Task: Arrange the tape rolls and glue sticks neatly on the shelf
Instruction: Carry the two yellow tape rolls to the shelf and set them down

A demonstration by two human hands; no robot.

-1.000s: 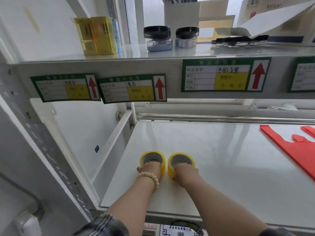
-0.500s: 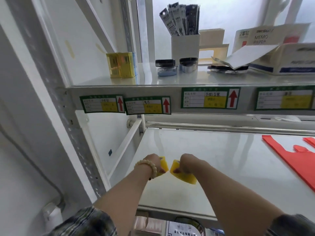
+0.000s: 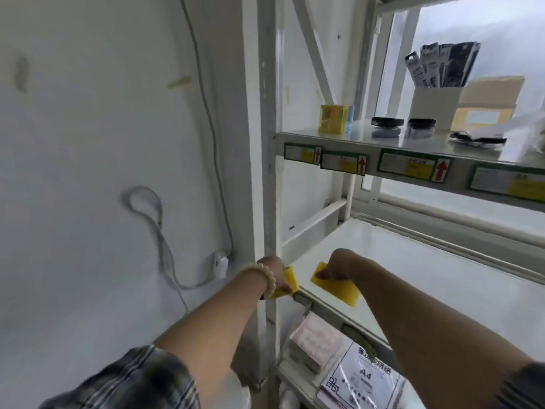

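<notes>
Each of my hands grips a yellow tape roll at the front left corner of the white middle shelf [image 3: 413, 261]. My left hand [image 3: 275, 274], with a bead bracelet on the wrist, holds the left tape roll [image 3: 289, 280] right at the shelf's corner post, lifted off the board. My right hand [image 3: 339, 265] holds the right tape roll [image 3: 336, 286] just above the shelf's front edge. Both rolls are seen side-on and partly hidden by my fingers. No glue sticks are visible.
The upper shelf [image 3: 383, 143] carries a yellow box [image 3: 333, 118], two black-lidded jars [image 3: 386, 126], a white holder with packets [image 3: 436, 87] and cardboard. A white upright post [image 3: 268, 172] stands left. Paper packs [image 3: 362, 376] lie on the lower shelf. A cable [image 3: 159, 231] hangs on the wall.
Both hands have lifted the two rolls off the shelf board and drawn them back toward the front left corner. The view has swung left, showing the wall and cable.
</notes>
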